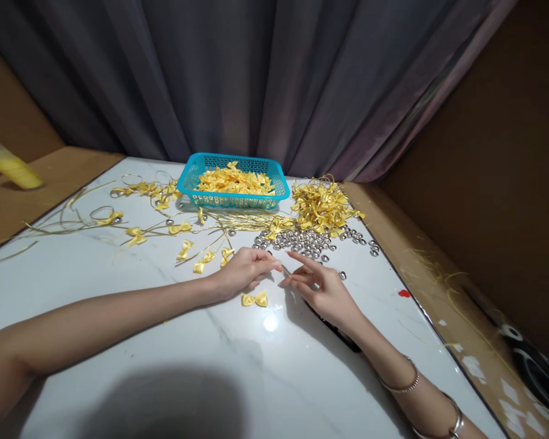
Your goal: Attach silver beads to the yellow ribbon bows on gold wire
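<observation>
My left hand (247,268) is closed in a pinch on a thin gold cord (286,272) over the middle of the table. My right hand (322,292) pinches the same cord a short way to the right, index finger stretched out. Just below my left hand lies a yellow satin bow (255,299). Beyond both hands, small silver rings (302,244) are spread in a loose heap. Several more yellow bows (204,262) lie to the left of them. A dark, long object (336,332) is partly hidden beneath my right hand and forearm.
A blue plastic basket (233,198) filled with yellow bows stands at the back. Right of it sits a pile of bows with cords (322,207). Gold cords (251,221) lie in front of the basket. Scissors (526,347) rest past the right edge; a bottle (13,167) is far left.
</observation>
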Demonstrator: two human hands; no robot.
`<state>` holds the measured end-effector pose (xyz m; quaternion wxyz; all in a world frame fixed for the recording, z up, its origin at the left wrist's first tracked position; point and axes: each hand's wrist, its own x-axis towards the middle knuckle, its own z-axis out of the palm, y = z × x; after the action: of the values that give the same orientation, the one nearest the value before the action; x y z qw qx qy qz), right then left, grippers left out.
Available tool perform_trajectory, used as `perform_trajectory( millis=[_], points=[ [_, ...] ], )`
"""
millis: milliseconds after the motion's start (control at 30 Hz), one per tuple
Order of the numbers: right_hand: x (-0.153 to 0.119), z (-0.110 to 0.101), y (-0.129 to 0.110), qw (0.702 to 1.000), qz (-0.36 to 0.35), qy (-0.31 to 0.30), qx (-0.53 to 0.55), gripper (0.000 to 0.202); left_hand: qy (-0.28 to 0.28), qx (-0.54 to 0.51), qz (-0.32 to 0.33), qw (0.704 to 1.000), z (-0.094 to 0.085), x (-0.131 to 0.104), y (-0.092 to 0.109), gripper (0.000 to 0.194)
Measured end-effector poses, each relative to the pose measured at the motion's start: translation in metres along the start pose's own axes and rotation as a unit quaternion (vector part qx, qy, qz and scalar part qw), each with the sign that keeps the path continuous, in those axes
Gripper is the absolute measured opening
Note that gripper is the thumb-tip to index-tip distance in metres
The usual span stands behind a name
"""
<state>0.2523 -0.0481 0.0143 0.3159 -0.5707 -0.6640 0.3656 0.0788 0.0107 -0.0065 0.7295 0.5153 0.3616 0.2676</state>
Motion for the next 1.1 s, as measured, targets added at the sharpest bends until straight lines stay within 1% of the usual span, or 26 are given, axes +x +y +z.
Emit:
perform_trajectory(
  millis=[67, 167, 233, 300, 367, 400, 433, 467, 500, 533, 567, 600, 633, 667, 700, 767, 833, 867, 900, 933, 1000, 1100],
  points=[
    [0.0, 0.0, -0.001, 1.0, 0.013, -0.002, 0.001, 0.056, -0.003, -0.009, -0.007, 1.0, -0.001, 0.001, 0.001, 0.019],
    [0.002, 0.0, -0.002, 0.998, 0.055, -0.02, 0.019, 0.059, -0.009, -0.018, -0.017, 1.0, -0.002, 0.002, 0.0, 0.02],
    [0.002, -0.001, -0.004, 0.994, 0.089, -0.042, 0.053, 0.062, -0.011, -0.02, -0.019, 1.0, -0.003, 0.002, -0.001, 0.02],
    [0.001, -0.004, -0.006, 0.984, 0.119, -0.068, 0.11, 0.065, -0.012, -0.005, -0.012, 1.0, -0.003, 0.001, 0.001, 0.02],
    [0.0, -0.008, -0.008, 0.969, 0.138, -0.102, 0.175, 0.07, -0.024, 0.053, 0.017, 0.998, -0.004, -0.002, 0.009, 0.02],
    [-0.001, -0.01, -0.008, 0.96, 0.141, -0.13, 0.206, 0.073, -0.04, 0.104, 0.047, 0.993, -0.004, -0.004, 0.015, 0.019],
    [-0.002, -0.011, -0.008, 0.947, 0.139, -0.166, 0.237, 0.076, -0.058, 0.166, 0.084, 0.981, -0.005, -0.007, 0.023, 0.018],
    [-0.002, -0.012, -0.008, 0.932, 0.135, -0.206, 0.268, 0.076, -0.081, 0.213, 0.128, 0.965, -0.005, -0.011, 0.031, 0.017],
    [-0.003, -0.012, -0.007, 0.913, 0.13, -0.242, 0.301, 0.075, -0.115, 0.253, 0.166, 0.946, -0.005, -0.014, 0.041, 0.018],
    [-0.003, -0.011, -0.007, 0.893, 0.127, -0.269, 0.338, 0.072, -0.148, 0.297, 0.205, 0.921, -0.004, -0.019, 0.049, 0.017],
    [-0.002, -0.009, -0.007, 0.874, 0.127, -0.282, 0.375, 0.069, -0.169, 0.345, 0.253, 0.888, -0.004, -0.023, 0.057, 0.017],
    [-0.002, -0.006, -0.008, 0.858, 0.132, -0.281, 0.41, 0.065, -0.179, 0.382, 0.299, 0.856, -0.002, -0.028, 0.063, 0.018],
    [-0.001, -0.002, -0.01, 0.846, 0.146, -0.271, 0.436, 0.062, -0.2, 0.416, 0.331, 0.823, -0.001, -0.033, 0.066, 0.02],
    [0.0, 0.003, -0.014, 0.839, 0.166, -0.256, 0.451, 0.059, -0.213, 0.449, 0.371, 0.784, 0.002, -0.038, 0.067, 0.02],
    [0.001, 0.009, -0.019, 0.836, 0.189, -0.241, 0.455, 0.055, -0.224, 0.494, 0.402, 0.738, 0.004, -0.043, 0.065, 0.018],
    [0.004, 0.019, -0.035, 0.84, 0.231, -0.209, 0.444, 0.044, -0.233, 0.571, 0.455, 0.642, 0.009, -0.052, 0.055, 0.017],
    [0.011, 0.027, -0.053, 0.842, 0.24, -0.199, 0.44, 0.034, -0.204, 0.625, 0.503, 0.56, 0.012, -0.061, 0.041, 0.019],
    [0.015, 0.03, -0.062, 0.839, 0.232, -0.21, 0.446, 0.03, -0.196, 0.652, 0.51, 0.526, 0.012, -0.065, 0.034, 0.02],
    [0.021, 0.031, -0.069, 0.836, 0.222, -0.224, 0.45, 0.027, -0.188, 0.671, 0.511, 0.504, 0.013, -0.069, 0.029, 0.022],
    [0.027, 0.03, -0.075, 0.836, 0.211, -0.233, 0.451, 0.023, -0.183, 0.675, 0.516, 0.495, 0.013, -0.073, 0.025, 0.022],
    [0.04, 0.026, -0.083, 0.848, 0.193, -0.231, 0.436, 0.018, -0.174, 0.677, 0.517, 0.493, 0.012, -0.078, 0.021, 0.021],
    [0.057, 0.015, -0.089, 0.884, 0.165, -0.195, 0.392, 0.014, -0.157, 0.672, 0.523, 0.5, 0.011, -0.084, 0.021, 0.018]
  ],
)
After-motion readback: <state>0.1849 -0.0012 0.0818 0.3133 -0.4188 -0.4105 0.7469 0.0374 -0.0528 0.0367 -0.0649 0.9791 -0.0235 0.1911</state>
